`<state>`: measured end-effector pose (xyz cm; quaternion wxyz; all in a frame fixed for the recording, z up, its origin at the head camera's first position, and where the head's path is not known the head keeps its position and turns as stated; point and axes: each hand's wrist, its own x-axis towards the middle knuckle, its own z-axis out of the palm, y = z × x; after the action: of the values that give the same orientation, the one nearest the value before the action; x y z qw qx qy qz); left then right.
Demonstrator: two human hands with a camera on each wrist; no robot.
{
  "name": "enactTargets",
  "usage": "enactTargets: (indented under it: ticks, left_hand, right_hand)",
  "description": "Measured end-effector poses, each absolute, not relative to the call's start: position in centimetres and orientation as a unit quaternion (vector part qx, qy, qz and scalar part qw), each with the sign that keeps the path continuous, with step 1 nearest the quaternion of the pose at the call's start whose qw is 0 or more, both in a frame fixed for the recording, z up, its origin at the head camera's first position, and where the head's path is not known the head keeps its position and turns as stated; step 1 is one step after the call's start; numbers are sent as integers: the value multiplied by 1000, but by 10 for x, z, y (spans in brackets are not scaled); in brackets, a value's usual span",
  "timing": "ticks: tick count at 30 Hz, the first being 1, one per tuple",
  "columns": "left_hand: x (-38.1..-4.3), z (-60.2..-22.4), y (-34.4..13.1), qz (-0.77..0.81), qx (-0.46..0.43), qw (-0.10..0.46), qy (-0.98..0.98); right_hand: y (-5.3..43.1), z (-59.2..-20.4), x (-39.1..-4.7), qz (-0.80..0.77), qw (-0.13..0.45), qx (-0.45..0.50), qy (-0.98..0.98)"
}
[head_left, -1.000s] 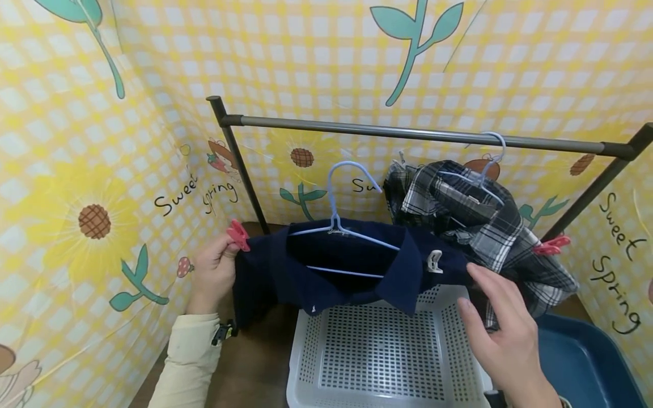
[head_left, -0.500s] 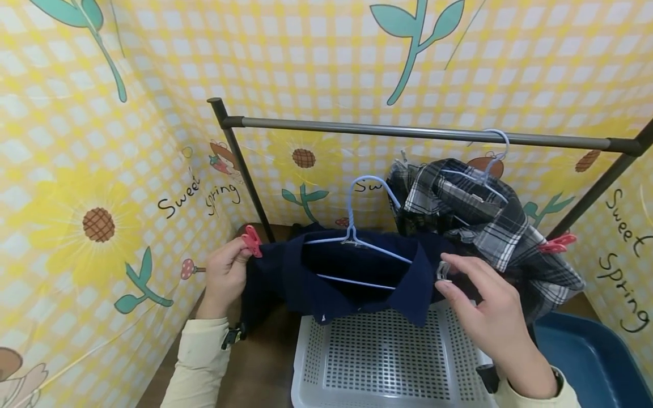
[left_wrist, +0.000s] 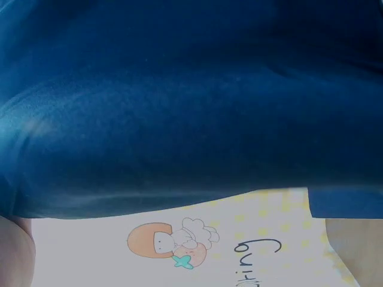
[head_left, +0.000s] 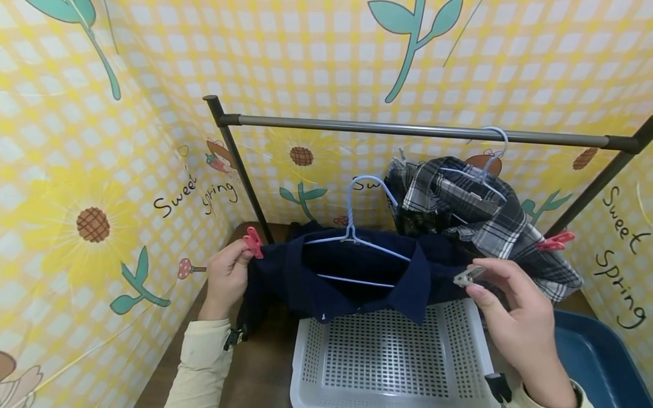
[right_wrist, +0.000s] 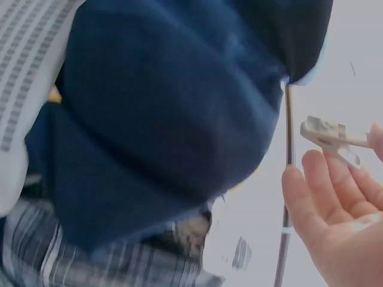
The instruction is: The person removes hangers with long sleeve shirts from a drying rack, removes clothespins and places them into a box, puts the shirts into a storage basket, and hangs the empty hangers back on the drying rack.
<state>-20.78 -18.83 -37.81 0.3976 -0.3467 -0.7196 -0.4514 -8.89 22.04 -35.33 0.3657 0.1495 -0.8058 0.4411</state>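
The left hand (head_left: 227,279) is curled at the left-hand shoulder of the navy collared shirt (head_left: 321,292), whose edge is pinched beside a red clothespin (head_left: 253,242); whether the pin is also gripped cannot be told. In the right hand (head_left: 520,326), a pale clothespin (right_wrist: 326,133) is pinched between thumb and fingers, its biting end turned toward the shirt's right-hand shoulder. In the right wrist view it is seen apart from the cloth, so that narrow gap is judged to matter most; the right hand is nearer to it.

The shirt is spread on a light-blue hanger (head_left: 351,211), its long axis running left to right between the hands. The hanger's hook is not hung; it stands below the rail (head_left: 326,123), with its opening to the right. Below the collar, a perforated basket (head_left: 300,362) is partly covered.

Room at right is narrowed by a plaid shirt (head_left: 502,232) hung on the rail and, lower down, a blue basin (head_left: 594,345). Left of the plaid shirt's hook, the rail is left bare.
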Motion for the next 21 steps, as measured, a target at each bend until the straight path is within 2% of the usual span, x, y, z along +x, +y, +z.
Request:
enactTargets:
  ticks: [6,9,12,17,21]
  left_hand:
    - [-210,-383,-190,-448,-334,397,-728]
    - [-211,-390,-194,-441,-323,404,-733]
    - [-218,-401,-200,-440,-318,406,-736]
    - [-227,-415,-207,-442,-309,412,-734]
    - [-230,-419,-209,-439,-306,418,-734]
  right_hand:
    - [246,-363,-72,399,325,85,-853]
    - [262,-375,-65,336,277,24,-900]
    - [280,-391,-61,262,174,-37,-949]
    - [323,-427,-64,188,-34,-124,-974]
    - [367,-463,-66,148,-167,-168,-960]
